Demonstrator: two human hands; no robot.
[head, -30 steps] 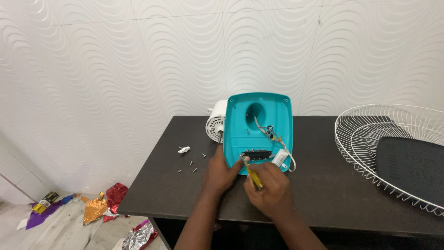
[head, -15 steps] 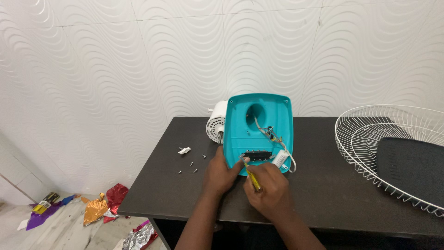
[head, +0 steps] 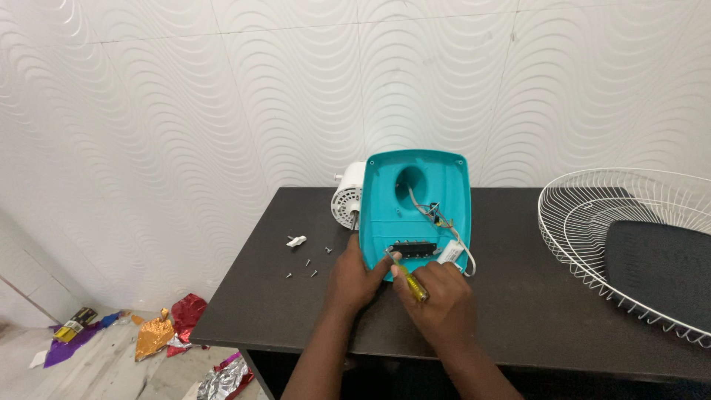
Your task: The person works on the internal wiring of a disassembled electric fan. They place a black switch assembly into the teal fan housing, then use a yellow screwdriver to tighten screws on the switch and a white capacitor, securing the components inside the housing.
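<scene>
Standing tilted near the back edge of the dark table (head: pixel 533 318), the teal fan base (head: pixel 416 211) shows its open underside, with wires and a black switch strip exposed. The left hand (head: pixel 354 275) clasps the base's lower left corner, steadying it. The right hand (head: pixel 437 296) is clenched around a yellow-handled screwdriver (head: pixel 407 275), whose tip meets the base beside the strip. Several loose screws (head: pixel 307 263) and a small white clip (head: pixel 296 241) lie toward the table's left edge, so the unfastening looks well advanced. A white motor housing (head: pixel 346 204) sits behind the base; a white wire fan guard (head: pixel 615 237) rests at the right edge. Wavy white wall panels rise behind, and crumpled foil wrappers (head: pixel 155 337) litter the floor.
</scene>
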